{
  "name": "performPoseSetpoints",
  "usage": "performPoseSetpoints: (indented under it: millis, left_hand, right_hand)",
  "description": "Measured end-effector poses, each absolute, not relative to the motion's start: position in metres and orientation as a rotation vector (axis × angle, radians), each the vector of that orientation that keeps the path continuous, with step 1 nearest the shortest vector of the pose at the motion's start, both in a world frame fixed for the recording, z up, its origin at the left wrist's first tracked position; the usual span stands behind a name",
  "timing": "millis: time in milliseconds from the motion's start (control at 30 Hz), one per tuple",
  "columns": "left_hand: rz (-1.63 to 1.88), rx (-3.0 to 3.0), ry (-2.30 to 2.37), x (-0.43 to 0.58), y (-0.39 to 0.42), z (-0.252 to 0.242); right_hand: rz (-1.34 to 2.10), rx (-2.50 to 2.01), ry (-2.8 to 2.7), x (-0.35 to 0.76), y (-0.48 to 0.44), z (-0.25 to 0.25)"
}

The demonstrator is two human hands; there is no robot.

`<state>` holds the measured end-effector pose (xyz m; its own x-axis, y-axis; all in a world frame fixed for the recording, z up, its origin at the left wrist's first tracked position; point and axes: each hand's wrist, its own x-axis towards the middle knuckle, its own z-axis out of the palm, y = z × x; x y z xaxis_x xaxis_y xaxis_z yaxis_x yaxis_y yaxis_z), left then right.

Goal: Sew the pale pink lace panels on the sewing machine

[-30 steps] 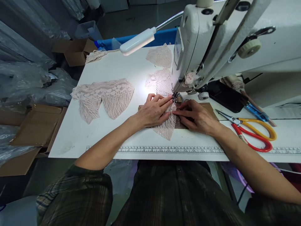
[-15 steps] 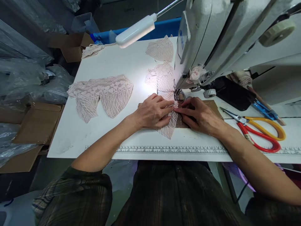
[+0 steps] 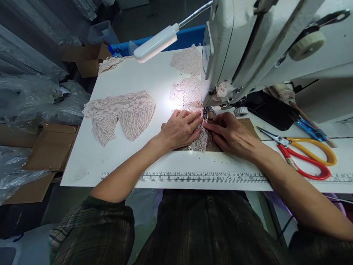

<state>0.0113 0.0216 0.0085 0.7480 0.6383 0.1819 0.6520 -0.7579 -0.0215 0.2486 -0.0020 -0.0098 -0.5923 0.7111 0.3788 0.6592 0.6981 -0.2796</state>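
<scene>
Under the presser foot of the sewing machine runs a pale pink lace piece, its lower end hanging towards me. My left hand lies on the lace just left of the foot, fingers stretched out and pressing it down. To the right of the foot, my right hand pinches the lace edge between thumb and forefinger. Behind the needle, more lace spreads over the table. The needle tip and the stitch line are too small to make out.
Another lace piece lies on the left of the white table. Scissors with red and yellow handles, a black phone and a blue cutter lie at right. A white lamp hangs over the back.
The lace under my hands has moved away from me, and its lower tip sits closer to the foot. Both hands keep nearly the same place. The view has shifted slightly.
</scene>
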Motion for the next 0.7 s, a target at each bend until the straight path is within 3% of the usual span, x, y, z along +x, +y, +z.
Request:
performPoseSetpoints:
  millis: [433,700]
  left_hand:
    - [-0.623,-2.780,-1.173,0.010,0.026,-0.004]
    - [-0.902,-2.561,-1.422,-0.003,0.036,-0.005]
  right_hand:
    - [0.065,-1.013,-2.395,0.246,0.000,-0.018]
    - [0.309,-1.208,-2.250,0.253,-0.003,-0.010]
